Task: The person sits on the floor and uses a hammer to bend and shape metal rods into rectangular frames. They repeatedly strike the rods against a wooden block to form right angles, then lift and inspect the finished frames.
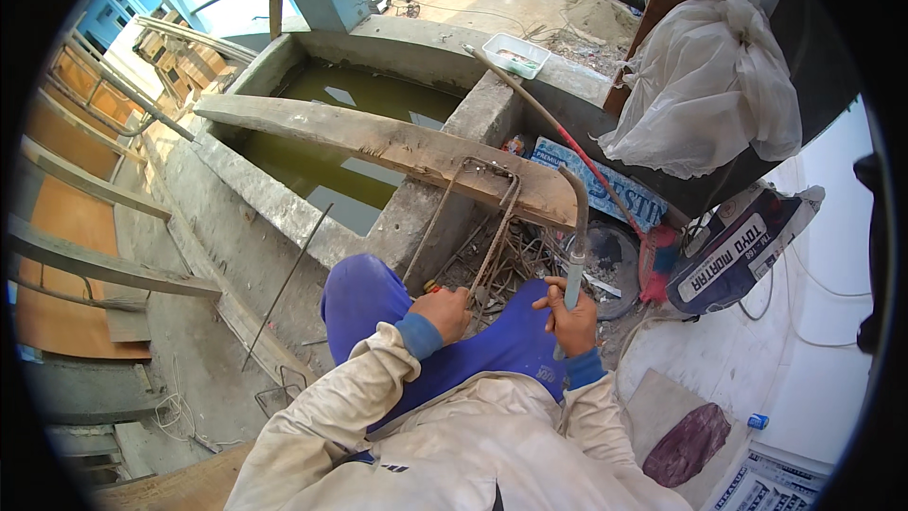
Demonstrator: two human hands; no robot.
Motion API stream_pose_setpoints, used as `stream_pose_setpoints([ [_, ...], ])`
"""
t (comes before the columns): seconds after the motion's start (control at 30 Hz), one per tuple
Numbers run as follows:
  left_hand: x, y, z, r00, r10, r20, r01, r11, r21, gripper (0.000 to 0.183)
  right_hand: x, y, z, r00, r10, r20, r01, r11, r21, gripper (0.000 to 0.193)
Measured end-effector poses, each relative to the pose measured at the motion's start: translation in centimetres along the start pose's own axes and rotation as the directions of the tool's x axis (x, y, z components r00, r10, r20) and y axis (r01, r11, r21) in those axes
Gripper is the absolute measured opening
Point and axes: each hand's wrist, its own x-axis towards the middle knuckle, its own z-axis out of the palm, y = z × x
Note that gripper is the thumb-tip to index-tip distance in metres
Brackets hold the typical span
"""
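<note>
In front of my knees, my left hand (442, 312) is closed around the lower part of a thin, rusty steel bar (435, 227). The bar is bent into a narrow U, its closed top resting on a thick wooden beam (378, 144). My right hand (571, 315) grips a bending bar (576, 251) by its grey pipe handle. That tool stands nearly upright, and its rusty upper end curves left beside the beam's near end. The tool's curved end looks apart from the bent steel bar. Small red and yellow bits (432, 286) show by my left fingers.
The beam spans a concrete basin (274, 185) of greenish water. Bent steel pieces (487, 260) lie heaped below it. To the right are a red-handled pole (582, 153), a blue printed box (601, 189), a mortar sack (733, 251) and a hanging plastic bag (705, 85). A steel rod (287, 286) leans at left.
</note>
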Motion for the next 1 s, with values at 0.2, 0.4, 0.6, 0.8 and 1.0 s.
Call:
stream_pose_setpoints([
  [0.2,0.0,1.6,-3.7,0.996,0.037,0.084,-0.048,0.989,0.137,0.039,-0.5,-1.1,0.7,1.000,-0.010,0.016,0.010,1.000,0.026,0.030],
  [0.4,-1.9,5.0,-11.4,0.985,0.094,-0.146,-0.070,0.984,0.164,0.035,-1.6,0.3,1.0,0.993,0.085,-0.083,-0.081,0.995,0.056,0.029],
  [0.6,0.9,4.2,-21.7,0.706,0.470,-0.530,-0.453,0.875,0.172,0.024,-1.4,-0.6,1.3,0.996,-0.048,-0.076,0.051,0.998,0.046,0.031],
  [0.8,8.0,7.3,-29.8,0.504,0.771,-0.390,-0.615,0.637,0.465,0.011,4.0,-4.6,3.6,0.919,-0.356,-0.170,0.360,0.933,-0.008,0.036],
  [1.0,5.6,5.7,-25.9,0.403,0.890,-0.211,-0.628,0.437,0.644,0.021,9.4,-6.8,5.9,0.887,-0.397,-0.237,0.405,0.914,-0.014,0.042],
])
